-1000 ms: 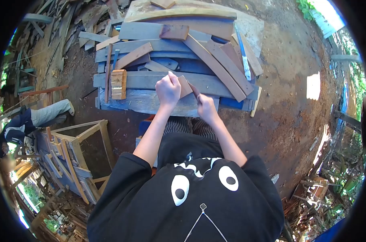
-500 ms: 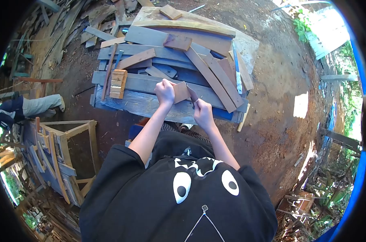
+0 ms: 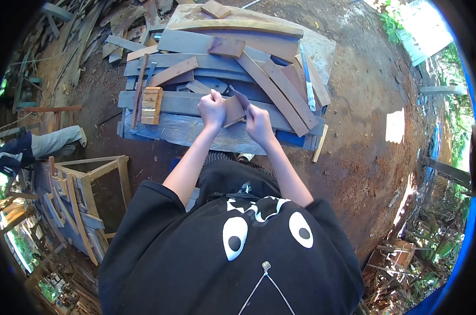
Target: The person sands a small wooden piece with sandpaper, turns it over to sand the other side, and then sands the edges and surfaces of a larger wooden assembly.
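My left hand (image 3: 212, 110) is closed on the left side of a small brown wooden block (image 3: 234, 110), held above the near edge of the workbench (image 3: 170, 128). Against the block's right side, my right hand (image 3: 259, 123) grips a thin dark sheet (image 3: 240, 98), which looks like sandpaper and bends up past the block's top corner. Part of the block is hidden behind the fingers. To the left lies a stack of small wooden blocks (image 3: 151, 106) on the bench.
Planks (image 3: 272, 89) and a brown block (image 3: 226, 47) lie across the bench, with a brush (image 3: 309, 94) at its right. A wooden frame (image 3: 123, 181) stands at lower left. Beyond it, another person's legs (image 3: 57, 142) show at the far left.
The dark sheet has moved up and left along the block, and my right hand has moved up with it. My left hand still holds the block; the view has shifted slightly.
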Demonstrator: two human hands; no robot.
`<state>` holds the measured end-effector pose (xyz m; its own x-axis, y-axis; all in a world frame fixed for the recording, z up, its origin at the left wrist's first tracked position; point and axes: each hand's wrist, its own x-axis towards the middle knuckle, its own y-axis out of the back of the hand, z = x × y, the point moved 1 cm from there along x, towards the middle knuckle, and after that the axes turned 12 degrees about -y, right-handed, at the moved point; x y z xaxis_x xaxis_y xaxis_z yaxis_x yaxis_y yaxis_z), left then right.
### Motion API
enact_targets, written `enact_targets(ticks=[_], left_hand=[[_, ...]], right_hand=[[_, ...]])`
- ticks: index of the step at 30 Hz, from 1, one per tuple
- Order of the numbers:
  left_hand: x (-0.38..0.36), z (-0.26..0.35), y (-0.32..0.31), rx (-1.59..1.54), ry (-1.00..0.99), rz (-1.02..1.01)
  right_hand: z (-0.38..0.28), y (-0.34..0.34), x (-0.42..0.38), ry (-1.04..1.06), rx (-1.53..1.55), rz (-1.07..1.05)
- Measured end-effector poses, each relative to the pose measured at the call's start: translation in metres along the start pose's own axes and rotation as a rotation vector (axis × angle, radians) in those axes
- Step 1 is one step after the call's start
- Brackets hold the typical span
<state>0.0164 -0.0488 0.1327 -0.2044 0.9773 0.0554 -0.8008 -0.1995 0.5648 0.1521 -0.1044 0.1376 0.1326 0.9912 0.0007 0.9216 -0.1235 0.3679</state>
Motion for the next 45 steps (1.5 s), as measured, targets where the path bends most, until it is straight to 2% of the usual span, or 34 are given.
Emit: enact_targets(ticks=[4, 7, 11, 15, 16, 19, 21, 24, 31, 33, 34, 37, 39, 41, 45], left_hand=[[0.000, -0.001, -0.002, 0.025, -0.026, 0.025], [-0.002, -0.002, -0.001, 0.053, -0.027, 0.029], [0.000, -0.001, -0.002, 0.067, -0.011, -0.011], [-0.003, 0.002, -0.001, 0.040, -0.043, 0.031], [-0.001, 0.003, 0.000, 0.046, -0.049, 0.036], [-0.001, 0.002, -0.001, 0.059, -0.056, 0.028], [-0.001, -0.001, -0.001, 0.057, -0.063, 0.010], [0.000, -0.001, -0.003, 0.064, -0.060, 0.016], [-0.002, 0.002, 0.000, 0.054, -0.054, 0.009], [0.000, 0.000, -0.003, 0.061, -0.050, 0.019], [-0.001, -0.002, -0.003, 0.069, -0.049, 0.021], [0.000, -0.005, -0.004, 0.072, -0.058, 0.045], [-0.004, 0.001, 0.001, 0.033, -0.020, 0.016], [-0.002, -0.004, -0.002, 0.045, -0.034, 0.015], [0.001, -0.008, -0.005, 0.051, -0.061, 0.049]], right_hand=[[0.047, -0.008, -0.007, -0.093, -0.063, -0.091], [0.018, 0.011, -0.037, -0.175, -0.026, -0.083], [-0.009, 0.007, -0.016, -0.025, 0.016, -0.013], [0.033, -0.007, -0.019, -0.148, -0.034, -0.071], [0.022, 0.000, -0.023, -0.142, 0.005, -0.088], [-0.010, 0.010, -0.027, -0.028, 0.056, 0.037], [-0.013, 0.007, -0.028, -0.114, 0.043, -0.021], [0.038, -0.004, -0.019, -0.382, -0.093, -0.218], [0.000, -0.003, -0.020, -0.007, 0.112, 0.071], [0.041, -0.011, -0.018, -0.245, -0.072, -0.104], [0.041, -0.011, -0.017, -0.367, -0.162, -0.189], [0.018, -0.010, -0.014, -0.006, 0.093, 0.081], [-0.004, -0.005, -0.012, 0.003, 0.086, 0.080], [0.027, -0.013, -0.008, -0.007, 0.000, 0.058], [0.049, -0.009, -0.017, -0.226, -0.095, -0.150]])
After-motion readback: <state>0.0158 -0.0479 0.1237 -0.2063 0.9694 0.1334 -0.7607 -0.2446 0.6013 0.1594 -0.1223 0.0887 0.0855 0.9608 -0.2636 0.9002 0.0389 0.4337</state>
